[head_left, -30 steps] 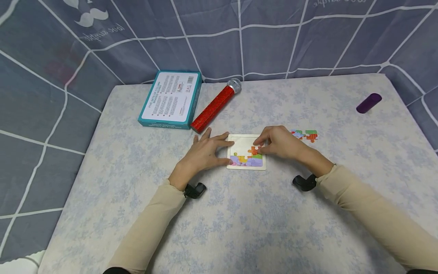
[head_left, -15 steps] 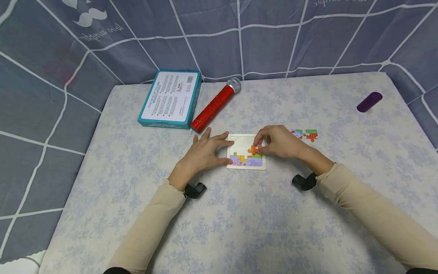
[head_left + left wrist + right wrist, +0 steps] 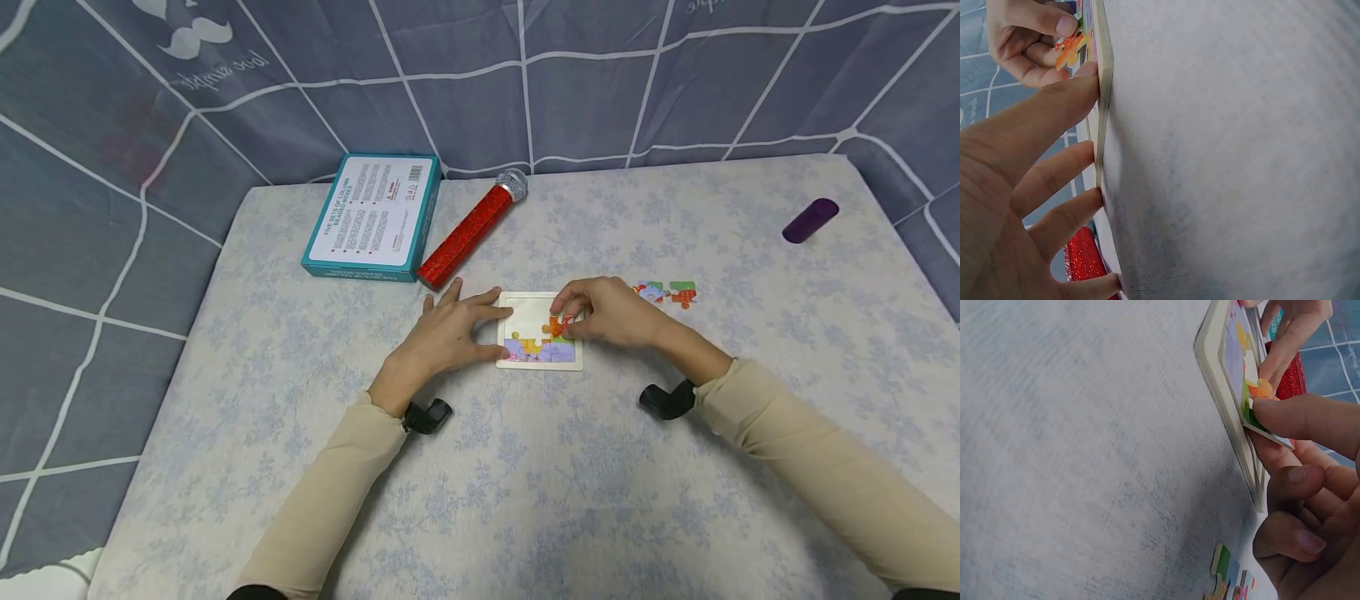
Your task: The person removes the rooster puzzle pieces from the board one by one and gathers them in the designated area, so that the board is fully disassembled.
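Pinching the orange puzzle piece beneath its fingertips, your right hand is tilting it over the puzzle tray between your hands; levelling it before pressing should be helping. Your left hand, fingers spread, is touching the tray's edge. Compared with a second ago, your right fingertips are reaching slightly farther leftward.

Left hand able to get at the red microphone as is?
Probably yes: the red microphone lies just beyond the left hand, nothing visible between, though that hand would have to leave the puzzle tray.
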Motion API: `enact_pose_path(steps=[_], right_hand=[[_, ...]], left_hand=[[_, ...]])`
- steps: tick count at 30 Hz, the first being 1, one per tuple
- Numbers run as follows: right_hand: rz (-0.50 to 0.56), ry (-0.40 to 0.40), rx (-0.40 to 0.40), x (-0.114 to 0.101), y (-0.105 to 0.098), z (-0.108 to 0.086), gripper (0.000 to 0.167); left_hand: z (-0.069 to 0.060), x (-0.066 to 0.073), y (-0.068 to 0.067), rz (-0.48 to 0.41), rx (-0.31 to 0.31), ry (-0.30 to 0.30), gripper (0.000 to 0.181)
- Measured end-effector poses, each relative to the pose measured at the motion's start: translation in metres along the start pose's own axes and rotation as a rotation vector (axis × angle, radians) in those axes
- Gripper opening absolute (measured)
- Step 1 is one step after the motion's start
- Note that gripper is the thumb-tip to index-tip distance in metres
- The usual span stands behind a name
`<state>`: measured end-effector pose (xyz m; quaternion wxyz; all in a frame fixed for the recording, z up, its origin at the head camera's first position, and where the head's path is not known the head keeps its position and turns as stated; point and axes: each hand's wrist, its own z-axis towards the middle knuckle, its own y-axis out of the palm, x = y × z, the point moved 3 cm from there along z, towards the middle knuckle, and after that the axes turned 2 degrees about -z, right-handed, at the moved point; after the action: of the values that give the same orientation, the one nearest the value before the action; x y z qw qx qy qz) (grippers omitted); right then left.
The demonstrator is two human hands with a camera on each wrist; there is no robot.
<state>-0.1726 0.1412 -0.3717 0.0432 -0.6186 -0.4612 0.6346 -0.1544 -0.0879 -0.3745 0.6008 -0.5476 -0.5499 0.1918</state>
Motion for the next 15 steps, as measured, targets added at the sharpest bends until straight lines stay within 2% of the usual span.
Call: enact_pose_path(steps=[15], right_hand=[[-0.073, 0.037, 0.007, 0.0005, 0.0022, -0.0009, 0.015]], left_hand=[[-0.0007, 0.0001, -0.0003, -0.005, -0.005, 0.002, 0.061]])
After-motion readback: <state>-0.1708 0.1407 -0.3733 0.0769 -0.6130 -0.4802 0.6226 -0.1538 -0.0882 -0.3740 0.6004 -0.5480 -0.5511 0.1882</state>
